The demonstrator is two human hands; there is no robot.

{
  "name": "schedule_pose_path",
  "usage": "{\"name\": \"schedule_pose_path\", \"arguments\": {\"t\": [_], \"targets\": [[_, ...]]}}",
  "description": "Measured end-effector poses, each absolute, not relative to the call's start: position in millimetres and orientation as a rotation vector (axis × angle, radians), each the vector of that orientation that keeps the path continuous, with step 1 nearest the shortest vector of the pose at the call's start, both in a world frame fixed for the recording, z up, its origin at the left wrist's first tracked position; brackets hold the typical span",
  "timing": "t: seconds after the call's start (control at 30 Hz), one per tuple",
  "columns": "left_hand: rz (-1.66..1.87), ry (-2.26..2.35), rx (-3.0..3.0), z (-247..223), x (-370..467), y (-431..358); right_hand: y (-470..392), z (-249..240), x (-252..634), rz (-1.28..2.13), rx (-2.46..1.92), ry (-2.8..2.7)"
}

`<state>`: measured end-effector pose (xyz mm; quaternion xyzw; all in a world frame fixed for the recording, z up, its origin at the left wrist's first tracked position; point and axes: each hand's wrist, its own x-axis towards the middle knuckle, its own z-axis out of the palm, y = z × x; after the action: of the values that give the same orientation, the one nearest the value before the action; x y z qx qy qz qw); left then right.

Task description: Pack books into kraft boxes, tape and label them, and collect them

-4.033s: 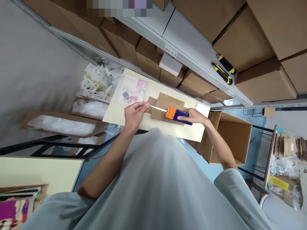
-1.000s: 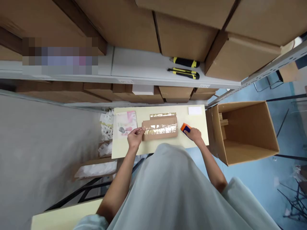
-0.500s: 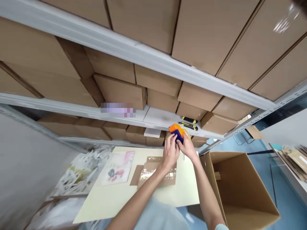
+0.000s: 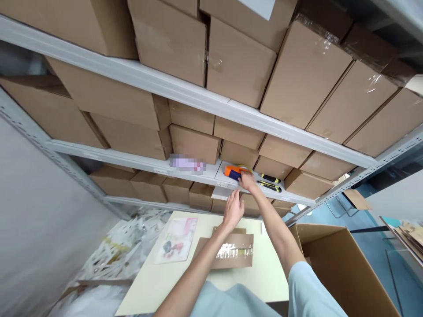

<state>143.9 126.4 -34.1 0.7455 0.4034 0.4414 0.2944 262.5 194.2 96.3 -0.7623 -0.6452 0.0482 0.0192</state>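
My right hand (image 4: 247, 180) is closed round the back of an orange and dark-blue tape dispenser (image 4: 232, 172), which is at the front of the middle shelf (image 4: 211, 174). A yellow rim of the tape roll shows behind the fingers. Below the shelf edge, my left hand (image 4: 234, 210) hangs in the air with fingers stretched out, holding nothing. Beneath it on the pale table (image 4: 264, 273) lies a cardboard package (image 4: 233, 259) with shiny clear tape across it. Two black and yellow utility knives (image 4: 269, 182) rest on the shelf, just right of my right hand.
Cardboard boxes (image 4: 241, 61) fill the shelves ahead. A clear pouch with a pink printed picture (image 4: 176, 240) lies at the table's left. An open carton (image 4: 343, 268) stands at right, and white scrap strips (image 4: 132, 246) are heaped at left.
My right hand has carried the tape dispenser up and forward onto the shelf. My left hand has come off the dispenser. The view has shifted, showing more of the upper boxes.
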Motion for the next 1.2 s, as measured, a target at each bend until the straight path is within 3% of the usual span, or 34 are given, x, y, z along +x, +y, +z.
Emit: {"name": "schedule_pose_path", "arguments": {"t": [0.2,0.37,0.5,0.7,1.03,1.2], "targets": [[0.889,1.292,1.833,-111,55,86,114,20,261,-0.085,-2.143,-1.77],[0.523,1.598,1.601,-167,-16,41,-33,-89,241,0.352,-2.358,-1.455],[0.334,1.566,1.585,-177,-1,4,-104,-140,213,0.638,-2.51,-1.142],[0.388,1.615,1.538,-183,50,-11,-93,-151,212,0.784,-2.679,-0.9],[0.227,1.583,1.573,-198,31,10,-99,-159,239,0.989,-2.588,-0.906],[0.334,1.449,1.63,-182,17,14,-118,-144,250,0.836,-2.478,-1.045]]}}
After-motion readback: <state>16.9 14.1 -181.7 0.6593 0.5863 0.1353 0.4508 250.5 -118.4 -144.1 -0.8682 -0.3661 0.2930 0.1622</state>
